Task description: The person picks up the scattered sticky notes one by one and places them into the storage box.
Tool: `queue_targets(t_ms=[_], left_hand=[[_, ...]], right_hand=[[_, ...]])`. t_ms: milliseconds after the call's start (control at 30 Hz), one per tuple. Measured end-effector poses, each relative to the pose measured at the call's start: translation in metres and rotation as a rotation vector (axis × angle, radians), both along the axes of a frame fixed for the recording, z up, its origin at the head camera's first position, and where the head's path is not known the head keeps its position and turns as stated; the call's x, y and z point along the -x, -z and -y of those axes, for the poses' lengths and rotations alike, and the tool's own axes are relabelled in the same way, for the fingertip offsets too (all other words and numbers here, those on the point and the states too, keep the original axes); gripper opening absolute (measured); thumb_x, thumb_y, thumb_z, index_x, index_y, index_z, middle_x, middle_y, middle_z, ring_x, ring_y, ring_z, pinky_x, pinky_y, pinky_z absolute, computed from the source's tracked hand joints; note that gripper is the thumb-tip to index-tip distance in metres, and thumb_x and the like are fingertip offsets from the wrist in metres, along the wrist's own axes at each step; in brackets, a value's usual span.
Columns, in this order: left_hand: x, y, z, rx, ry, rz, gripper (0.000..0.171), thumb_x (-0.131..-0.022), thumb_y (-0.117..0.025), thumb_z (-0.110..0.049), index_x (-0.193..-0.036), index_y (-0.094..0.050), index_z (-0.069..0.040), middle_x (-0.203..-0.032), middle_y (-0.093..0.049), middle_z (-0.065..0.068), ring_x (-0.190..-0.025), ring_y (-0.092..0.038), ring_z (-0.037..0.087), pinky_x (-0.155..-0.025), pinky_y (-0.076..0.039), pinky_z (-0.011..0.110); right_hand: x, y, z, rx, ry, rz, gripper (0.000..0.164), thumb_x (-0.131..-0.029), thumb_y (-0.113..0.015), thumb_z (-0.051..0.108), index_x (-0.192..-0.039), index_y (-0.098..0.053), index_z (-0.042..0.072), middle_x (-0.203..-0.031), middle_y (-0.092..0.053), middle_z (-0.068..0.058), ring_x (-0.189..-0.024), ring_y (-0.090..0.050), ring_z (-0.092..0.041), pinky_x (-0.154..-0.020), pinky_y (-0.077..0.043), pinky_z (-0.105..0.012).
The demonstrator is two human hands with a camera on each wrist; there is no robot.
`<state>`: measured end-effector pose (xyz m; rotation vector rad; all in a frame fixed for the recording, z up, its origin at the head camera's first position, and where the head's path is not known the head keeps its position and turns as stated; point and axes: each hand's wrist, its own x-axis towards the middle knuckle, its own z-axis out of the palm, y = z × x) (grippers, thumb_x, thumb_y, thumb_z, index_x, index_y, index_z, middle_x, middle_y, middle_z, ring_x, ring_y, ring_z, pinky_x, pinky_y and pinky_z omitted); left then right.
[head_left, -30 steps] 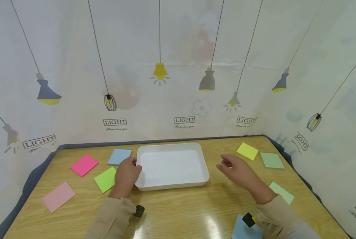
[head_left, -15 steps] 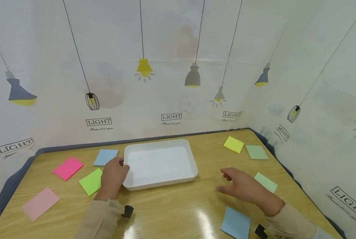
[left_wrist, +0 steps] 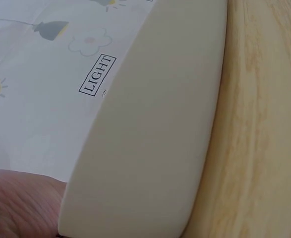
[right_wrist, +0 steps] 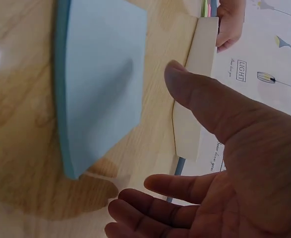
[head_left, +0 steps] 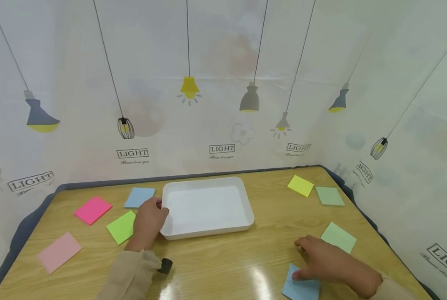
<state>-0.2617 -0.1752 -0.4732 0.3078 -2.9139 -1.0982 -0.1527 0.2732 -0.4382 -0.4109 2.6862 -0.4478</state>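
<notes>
My left hand (head_left: 148,218) grips the left rim of a shallow white tray (head_left: 208,233), thumb over the edge. In the left wrist view the tray's side wall (left_wrist: 145,124) fills the middle, part of the hand (left_wrist: 21,203) at its lower corner. My right hand (head_left: 322,258) hovers over a blue sticky note pad (head_left: 295,287) near the front right. Seen from the right wrist, its thumb (right_wrist: 200,94) and fingers (right_wrist: 180,188) are spread apart beside the blue pad (right_wrist: 103,74), with nothing between them. The tray's inside holds nothing.
Left of the tray lie pink (head_left: 93,210), pale pink (head_left: 59,253), lime (head_left: 121,228) and blue (head_left: 140,197) sticky note pads. On the right are yellow (head_left: 300,186) and two pale green pads (head_left: 330,196). A printed curtain (head_left: 216,104) encloses the wooden table (head_left: 208,266).
My right hand has moved from beside the tray toward the front, over the blue pad, its thumb and fingers spreading. My left hand stays on the tray. The head view has shifted slightly.
</notes>
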Motion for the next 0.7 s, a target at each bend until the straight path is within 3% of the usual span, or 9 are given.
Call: queue_targets(t_ms=[333, 700], left_hand=[[0.000, 0.001, -0.002, 0.009, -0.007, -0.003, 0.039, -0.086, -0.052, -0.022, -0.121, -0.055, -0.004, -0.101, -0.059, 0.012, -0.083, -0.054, 0.023, -0.063, -0.046, 0.038], [0.002, 0.002, -0.001, 0.017, 0.003, -0.004, 0.040, -0.087, -0.051, -0.022, -0.122, -0.054, -0.003, -0.104, -0.059, 0.014, -0.086, -0.054, 0.024, -0.066, -0.046, 0.039]], right_hand=[[-0.012, 0.011, -0.007, 0.013, -0.075, -0.015, 0.070, -0.060, -0.072, 0.067, -0.098, -0.052, 0.012, -0.082, -0.047, 0.000, -0.071, -0.040, -0.013, -0.059, -0.039, -0.030], [-0.019, 0.017, 0.005, 0.018, -0.084, -0.006, 0.073, -0.057, -0.071, 0.071, -0.095, -0.045, 0.014, -0.081, -0.044, 0.001, -0.068, -0.040, -0.013, -0.052, -0.037, -0.027]])
